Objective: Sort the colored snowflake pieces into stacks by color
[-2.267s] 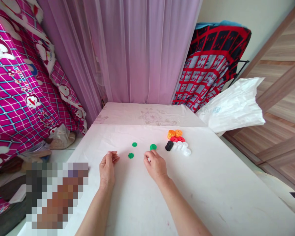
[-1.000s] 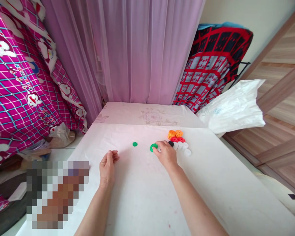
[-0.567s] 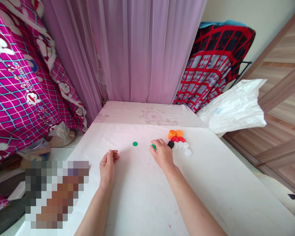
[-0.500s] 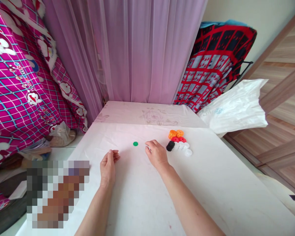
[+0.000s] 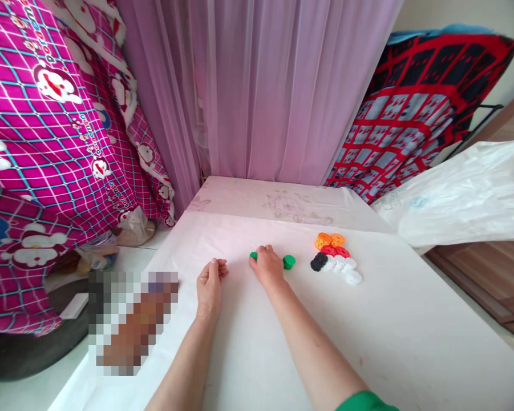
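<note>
My right hand (image 5: 268, 265) is over the white tabletop with its fingers curled down at a small green scalloped disc (image 5: 253, 256). The disc's left part shows beside the fingertips, and the rest is covered by the hand. Just right of that hand lies another green piece (image 5: 288, 262), round and apparently a short stack. My left hand (image 5: 209, 286) rests to the left with its fingers curled in and the thumb against them. Nothing shows between those fingers. Farther right are orange discs (image 5: 324, 240), red discs (image 5: 334, 251), black discs (image 5: 319, 262) and several white discs (image 5: 345, 268), grouped together.
The white-covered table (image 5: 282, 354) reaches back to a purple curtain (image 5: 260, 91). A pixelated patch (image 5: 139, 325) hides something at its left side. A white plastic bag (image 5: 457, 194) hangs at the right edge, near a red patterned cloth (image 5: 423, 108). Pink checked fabric (image 5: 68, 142) hangs left.
My right hand has moved left onto the green disc, uncovering the other green piece on its right. My left hand keeps its curled pose. The camera view has turned somewhat left.
</note>
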`<state>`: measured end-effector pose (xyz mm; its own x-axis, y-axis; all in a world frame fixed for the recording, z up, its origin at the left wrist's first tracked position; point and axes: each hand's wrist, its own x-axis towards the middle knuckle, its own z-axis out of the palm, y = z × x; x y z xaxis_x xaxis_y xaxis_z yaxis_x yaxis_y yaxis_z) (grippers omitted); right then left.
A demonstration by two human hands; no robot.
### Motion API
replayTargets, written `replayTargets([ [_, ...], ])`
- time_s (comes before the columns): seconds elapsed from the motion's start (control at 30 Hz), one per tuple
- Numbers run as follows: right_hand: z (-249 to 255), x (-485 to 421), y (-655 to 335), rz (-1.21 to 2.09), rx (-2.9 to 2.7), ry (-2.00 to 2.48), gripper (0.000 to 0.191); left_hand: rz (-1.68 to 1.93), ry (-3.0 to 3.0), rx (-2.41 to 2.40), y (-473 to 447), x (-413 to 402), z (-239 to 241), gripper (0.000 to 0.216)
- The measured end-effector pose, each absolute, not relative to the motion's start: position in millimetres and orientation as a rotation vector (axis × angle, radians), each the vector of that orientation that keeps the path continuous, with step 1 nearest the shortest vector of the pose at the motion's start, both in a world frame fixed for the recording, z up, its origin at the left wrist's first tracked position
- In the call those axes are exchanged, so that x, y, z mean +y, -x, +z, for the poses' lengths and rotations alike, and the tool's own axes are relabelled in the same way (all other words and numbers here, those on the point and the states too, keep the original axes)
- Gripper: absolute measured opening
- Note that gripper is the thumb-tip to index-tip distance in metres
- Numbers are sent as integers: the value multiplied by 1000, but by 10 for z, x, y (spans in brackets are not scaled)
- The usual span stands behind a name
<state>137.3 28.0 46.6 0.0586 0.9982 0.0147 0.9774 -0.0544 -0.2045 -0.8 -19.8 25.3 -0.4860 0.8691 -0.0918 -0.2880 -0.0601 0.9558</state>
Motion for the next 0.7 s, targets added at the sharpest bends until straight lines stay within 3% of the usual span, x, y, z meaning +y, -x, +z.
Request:
replayTargets([
  [0.23,185,-192,-1506,129,-2066,1739,12,1688,-689,1332,14,-197,242,51],
  [0.37,86,-463,-1758,55,-1999,1573,15,1686,-691,1328,20,-196,224,50],
  [0.53,271,-371,-2223,-133,-1809,1715,19,1684,-705,1340,25,-188,198,47],
  [0.7,498,-118,-2430,-88,-1808,1899,18,1690,-713,1344,24,-184,199,47],
])
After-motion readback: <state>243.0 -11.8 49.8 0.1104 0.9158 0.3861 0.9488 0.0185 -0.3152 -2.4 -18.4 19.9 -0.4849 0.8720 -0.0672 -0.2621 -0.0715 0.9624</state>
